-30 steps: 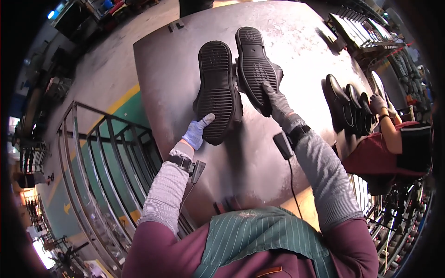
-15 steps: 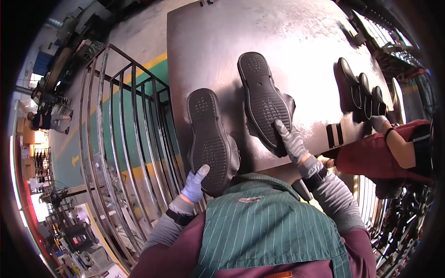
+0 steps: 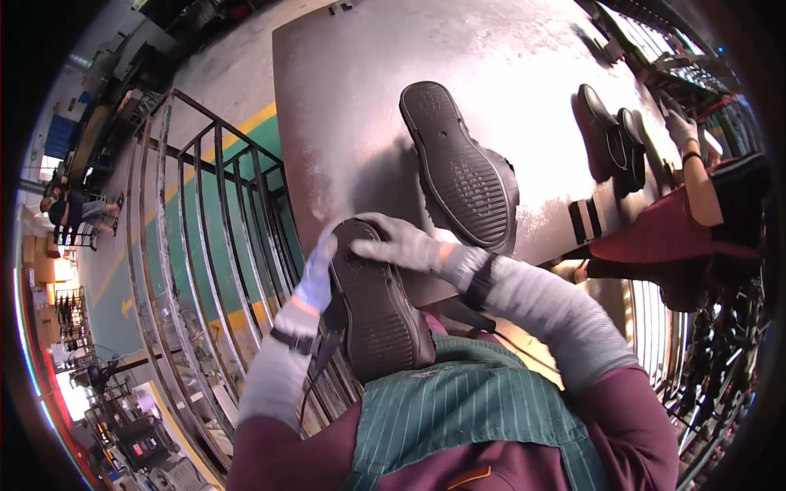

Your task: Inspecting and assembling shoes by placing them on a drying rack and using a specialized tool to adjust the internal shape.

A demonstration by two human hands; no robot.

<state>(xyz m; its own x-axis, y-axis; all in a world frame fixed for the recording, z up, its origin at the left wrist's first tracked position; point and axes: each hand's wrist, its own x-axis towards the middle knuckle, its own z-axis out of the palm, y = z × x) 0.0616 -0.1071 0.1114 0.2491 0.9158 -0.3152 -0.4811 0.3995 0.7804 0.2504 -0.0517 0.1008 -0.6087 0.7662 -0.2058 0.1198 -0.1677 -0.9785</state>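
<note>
A black shoe (image 3: pixel 377 319), sole toward me, is held at the near left edge of the metal table (image 3: pixel 344 106), partly over my apron. My left hand (image 3: pixel 315 277), in a bluish-grey glove, grips the left side of its far end. From the right, my right hand (image 3: pixel 399 245), in a pale grey glove, wraps that same end, its thumb lying on the sole. Beyond my right hand a second black shoe (image 3: pixel 465 168) rests sole up on the table, touched by neither hand. The fingertips behind the held shoe are hidden.
Black shoes (image 3: pixel 602 135) stand at the table's right side, near a co-worker's gloved hand (image 3: pixel 681 131). Two dark strips (image 3: pixel 585 221) lie by the table's near right edge. A metal-bar rack (image 3: pixel 221 196) stands along the left. Another person (image 3: pixel 78 211) is far left.
My right hand has left the second shoe and come left onto the other one. My left hand has moved to its far end, and that shoe is nearer me. A co-worker's hand has moved farther away.
</note>
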